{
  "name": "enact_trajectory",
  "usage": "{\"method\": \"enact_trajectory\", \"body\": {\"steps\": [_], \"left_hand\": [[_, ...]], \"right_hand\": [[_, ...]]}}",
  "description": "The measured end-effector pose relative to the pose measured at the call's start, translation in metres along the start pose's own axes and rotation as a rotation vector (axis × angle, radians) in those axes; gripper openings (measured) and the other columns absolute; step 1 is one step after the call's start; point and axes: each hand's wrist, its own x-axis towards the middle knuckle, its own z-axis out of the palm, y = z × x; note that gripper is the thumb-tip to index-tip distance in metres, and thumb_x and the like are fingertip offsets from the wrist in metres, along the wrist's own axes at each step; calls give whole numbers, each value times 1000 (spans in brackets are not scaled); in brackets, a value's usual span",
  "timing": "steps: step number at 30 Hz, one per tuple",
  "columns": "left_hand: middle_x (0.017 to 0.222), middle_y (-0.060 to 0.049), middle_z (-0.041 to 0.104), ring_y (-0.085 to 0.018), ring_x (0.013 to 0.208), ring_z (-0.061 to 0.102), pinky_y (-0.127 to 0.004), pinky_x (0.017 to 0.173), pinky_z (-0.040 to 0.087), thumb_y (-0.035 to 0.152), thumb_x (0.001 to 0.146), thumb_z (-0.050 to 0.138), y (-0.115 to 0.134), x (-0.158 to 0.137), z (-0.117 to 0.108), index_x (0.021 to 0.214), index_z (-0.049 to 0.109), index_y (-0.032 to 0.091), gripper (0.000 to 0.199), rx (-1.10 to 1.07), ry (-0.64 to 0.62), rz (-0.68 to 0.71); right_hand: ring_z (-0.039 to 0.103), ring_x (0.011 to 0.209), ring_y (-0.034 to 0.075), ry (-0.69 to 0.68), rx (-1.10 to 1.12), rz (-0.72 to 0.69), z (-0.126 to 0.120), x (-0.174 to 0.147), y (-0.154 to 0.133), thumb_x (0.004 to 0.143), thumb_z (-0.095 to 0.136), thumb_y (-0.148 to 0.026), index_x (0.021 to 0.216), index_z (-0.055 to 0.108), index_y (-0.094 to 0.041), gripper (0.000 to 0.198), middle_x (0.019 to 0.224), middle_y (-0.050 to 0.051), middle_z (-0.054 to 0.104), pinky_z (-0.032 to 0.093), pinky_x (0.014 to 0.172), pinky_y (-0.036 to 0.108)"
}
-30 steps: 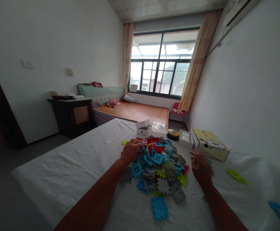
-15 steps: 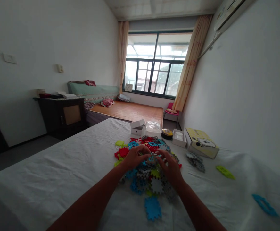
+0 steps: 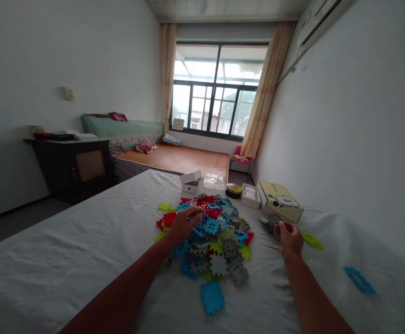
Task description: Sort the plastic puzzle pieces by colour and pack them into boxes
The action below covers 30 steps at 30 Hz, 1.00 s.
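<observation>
A heap of interlocking plastic tiles (image 3: 218, 264) in blue, red, green, grey and white lies on the white cloth. My left hand (image 3: 184, 226) hovers over the heap's left side, fingers stretched to the right with nothing visible in them. Off to the right, my right hand (image 3: 292, 237) has thumb and fingers pinched together at a small group of grey tiles (image 3: 269, 223). A tile appears to be in that pinch, mostly covered by the fingers. One blue tile (image 3: 212, 298) lies nearest to me, in front of the heap.
Behind the heap stand an open white box (image 3: 191, 182), a clear plastic container (image 3: 214, 183), a black-and-yellow round tin (image 3: 233, 190), a small white box (image 3: 250, 195) and a yellow carton (image 3: 281, 201). A green tile (image 3: 313, 240) and a blue tile frame (image 3: 359, 279) lie at right.
My right hand has moved from the heap's middle, beside my left hand, out to the grey tiles at right. My left hand stays over the heap. The view has turned slightly right.
</observation>
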Motion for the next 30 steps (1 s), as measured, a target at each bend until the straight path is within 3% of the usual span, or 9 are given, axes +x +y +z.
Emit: {"method": "enact_trajectory", "body": {"steps": [5, 13, 16, 19, 24, 26, 30], "left_hand": [[90, -2, 71, -16, 81, 64, -20, 61, 49, 35, 85, 53, -2, -1, 2, 97, 69, 19, 25, 37, -14, 14], [90, -2, 71, -16, 83, 64, -23, 72, 49, 35, 87, 51, -11, 5, -11, 100, 69, 20, 27, 150, 33, 58], [86, -1, 72, -16, 81, 64, -23, 73, 48, 39, 86, 53, -17, 7, -22, 90, 71, 18, 28, 216, -61, 63], [79, -2, 71, -16, 75, 63, -22, 68, 47, 44, 81, 59, -28, 9, -31, 81, 72, 17, 31, 239, -187, 37], [77, -2, 69, -14, 71, 61, -21, 65, 46, 46, 78, 62, -31, 10, -35, 79, 72, 15, 32, 225, -227, 29], [74, -2, 67, -13, 70, 60, -21, 65, 45, 46, 78, 64, -20, 9, -34, 75, 71, 15, 31, 217, -298, 72], [75, 0, 65, -12, 69, 60, -18, 65, 42, 47, 74, 69, 12, -1, -30, 76, 72, 19, 28, 303, -641, 206]], "right_hand": [[63, 57, 18, 16, 28, 27, -1, 4, 18, 57, 62, -51, 79, 54, -19, 40, 65, -1, 59, 56, 59, 34], [60, 51, 19, 40, -192, -17, 3, -3, 10, 64, 52, -30, 100, 62, -15, 41, 63, 2, 63, 48, 54, 32], [61, 55, 19, -36, -358, -175, 8, -13, -1, 70, 46, -28, 103, 63, -13, 40, 70, 6, 67, 47, 60, 32], [63, 69, 20, -129, -509, -435, 16, -31, -15, 75, 42, -25, 103, 63, -13, 37, 85, 9, 69, 45, 69, 31], [57, 96, 21, -496, -891, -940, 26, -75, -44, 80, 43, -12, 101, 64, -21, 31, 104, 7, 66, 39, 80, 31], [55, 101, 22, -582, -997, -1022, 30, -88, -51, 81, 45, -10, 104, 63, -22, 32, 108, 7, 66, 37, 81, 31], [54, 102, 21, -638, -1067, -1035, 35, -97, -53, 83, 47, -9, 107, 63, -24, 31, 110, 6, 65, 35, 81, 31]]}}
